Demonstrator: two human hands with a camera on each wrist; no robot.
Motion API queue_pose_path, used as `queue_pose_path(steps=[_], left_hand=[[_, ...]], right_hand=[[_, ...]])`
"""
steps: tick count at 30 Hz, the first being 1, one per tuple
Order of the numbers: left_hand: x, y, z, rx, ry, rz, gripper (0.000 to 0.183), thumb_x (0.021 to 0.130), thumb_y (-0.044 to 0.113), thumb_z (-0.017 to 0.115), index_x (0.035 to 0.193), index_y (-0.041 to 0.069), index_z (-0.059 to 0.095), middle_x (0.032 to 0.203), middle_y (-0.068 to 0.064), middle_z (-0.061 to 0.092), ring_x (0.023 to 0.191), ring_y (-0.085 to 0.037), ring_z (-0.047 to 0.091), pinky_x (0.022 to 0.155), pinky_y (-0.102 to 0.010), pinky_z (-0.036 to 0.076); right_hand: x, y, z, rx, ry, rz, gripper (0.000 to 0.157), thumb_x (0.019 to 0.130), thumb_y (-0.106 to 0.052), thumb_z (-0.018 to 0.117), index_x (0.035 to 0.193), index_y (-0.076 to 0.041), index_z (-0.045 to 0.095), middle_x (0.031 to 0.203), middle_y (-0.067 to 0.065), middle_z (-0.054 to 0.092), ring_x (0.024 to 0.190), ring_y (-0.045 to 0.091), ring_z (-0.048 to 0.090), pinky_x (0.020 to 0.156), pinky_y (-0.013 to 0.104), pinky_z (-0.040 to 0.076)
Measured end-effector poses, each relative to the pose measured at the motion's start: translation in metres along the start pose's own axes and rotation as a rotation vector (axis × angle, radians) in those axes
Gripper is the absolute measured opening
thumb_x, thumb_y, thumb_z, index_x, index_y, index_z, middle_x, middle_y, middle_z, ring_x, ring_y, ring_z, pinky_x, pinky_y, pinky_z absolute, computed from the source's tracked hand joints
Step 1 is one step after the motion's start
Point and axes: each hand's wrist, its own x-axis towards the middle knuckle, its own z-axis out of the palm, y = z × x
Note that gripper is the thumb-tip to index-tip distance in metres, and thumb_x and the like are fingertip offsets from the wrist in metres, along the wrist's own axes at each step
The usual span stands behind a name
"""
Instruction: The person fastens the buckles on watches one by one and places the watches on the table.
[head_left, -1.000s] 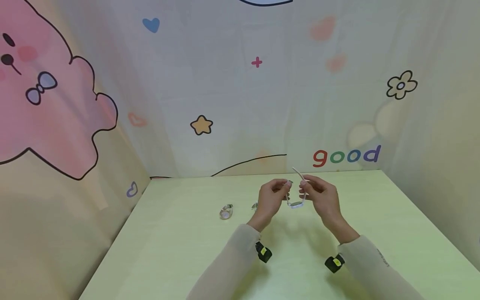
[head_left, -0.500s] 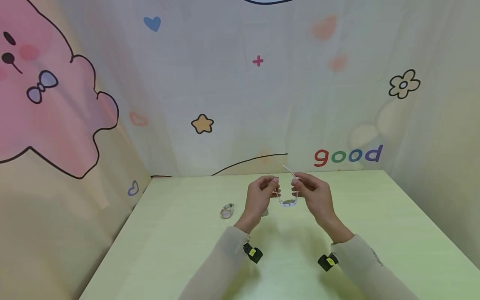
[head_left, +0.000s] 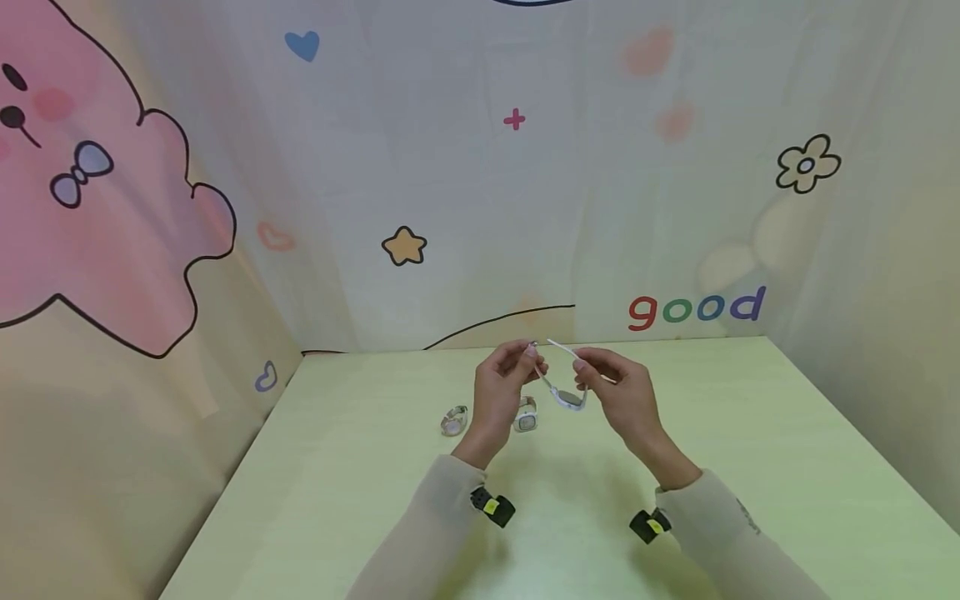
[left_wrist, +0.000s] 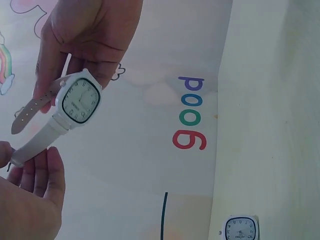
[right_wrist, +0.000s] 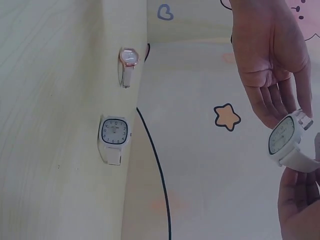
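Observation:
A white wristwatch [head_left: 570,399] with a rounded-square dial hangs unfastened above the table, held by both hands. My left hand [head_left: 495,400] pinches the buckle end of its strap between thumb and fingers. My right hand [head_left: 626,396] pinches the other strap half, whose free end with punched holes sticks out past the fingers. In the left wrist view the watch dial [left_wrist: 80,100] faces the camera, with the pale strap end [left_wrist: 31,114] bent beside it. Below, behind the left hand, another white square watch [head_left: 527,417] stands on the table.
A smaller watch with a rose-gold case [right_wrist: 129,57] sits on the table [head_left: 315,500], left of the white square watch. A printed cloth with a star [head_left: 404,247] and the word "good" [head_left: 697,310] rises behind the table's far edge.
Both hands have moved left with the watch, the left hand farther, so the hands are wider apart and the strap is spread. The square watch on the table has come into view.

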Motion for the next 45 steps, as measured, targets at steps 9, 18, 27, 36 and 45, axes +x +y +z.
queue_pose_path(steps=[9, 18, 27, 36, 45], left_hand=[[-0.003, 0.006, 0.0, -0.03, 0.014, -0.012, 0.029, 0.094, 0.025, 0.067, 0.116, 0.006, 0.066, 0.101, -0.01, 0.07, 0.096, -0.023, 0.07, 0.089, -0.031, 0.057], [-0.008, 0.007, 0.0, -0.015, -0.005, -0.005, 0.03, 0.094, 0.027, 0.067, 0.115, 0.006, 0.068, 0.099, 0.0, 0.07, 0.092, -0.014, 0.069, 0.09, -0.029, 0.056], [-0.009, 0.008, -0.001, -0.014, -0.048, 0.013, 0.031, 0.093, 0.024, 0.068, 0.114, 0.0, 0.067, 0.097, 0.0, 0.069, 0.083, -0.008, 0.065, 0.085, -0.025, 0.056], [-0.009, 0.006, -0.002, -0.02, -0.065, 0.05, 0.033, 0.094, 0.027, 0.067, 0.114, 0.002, 0.069, 0.09, 0.006, 0.068, 0.083, -0.009, 0.064, 0.082, -0.026, 0.057], [-0.008, 0.012, -0.008, -0.058, -0.03, 0.046, 0.033, 0.092, 0.027, 0.069, 0.111, 0.0, 0.069, 0.097, -0.003, 0.07, 0.084, -0.012, 0.064, 0.084, -0.025, 0.056]], right_hand=[[-0.001, -0.004, 0.002, 0.004, -0.041, -0.007, 0.028, 0.094, -0.024, 0.068, 0.114, -0.005, 0.069, 0.099, 0.015, 0.07, 0.078, 0.008, 0.065, 0.073, 0.02, 0.054], [-0.003, -0.004, 0.005, 0.01, -0.063, -0.02, 0.029, 0.093, -0.023, 0.068, 0.115, -0.004, 0.069, 0.102, 0.012, 0.07, 0.08, 0.008, 0.064, 0.072, 0.018, 0.054], [-0.001, -0.008, 0.009, 0.024, -0.088, -0.049, 0.03, 0.093, -0.023, 0.068, 0.116, -0.003, 0.069, 0.108, 0.016, 0.071, 0.081, 0.007, 0.065, 0.072, 0.019, 0.055], [-0.003, -0.01, 0.012, 0.04, -0.109, -0.05, 0.028, 0.092, -0.024, 0.07, 0.114, -0.006, 0.07, 0.108, 0.013, 0.07, 0.088, 0.008, 0.066, 0.08, 0.018, 0.056], [-0.007, -0.001, 0.016, 0.008, -0.187, -0.023, 0.03, 0.092, -0.021, 0.07, 0.119, -0.008, 0.067, 0.107, 0.012, 0.07, 0.091, 0.005, 0.069, 0.086, 0.02, 0.055]])
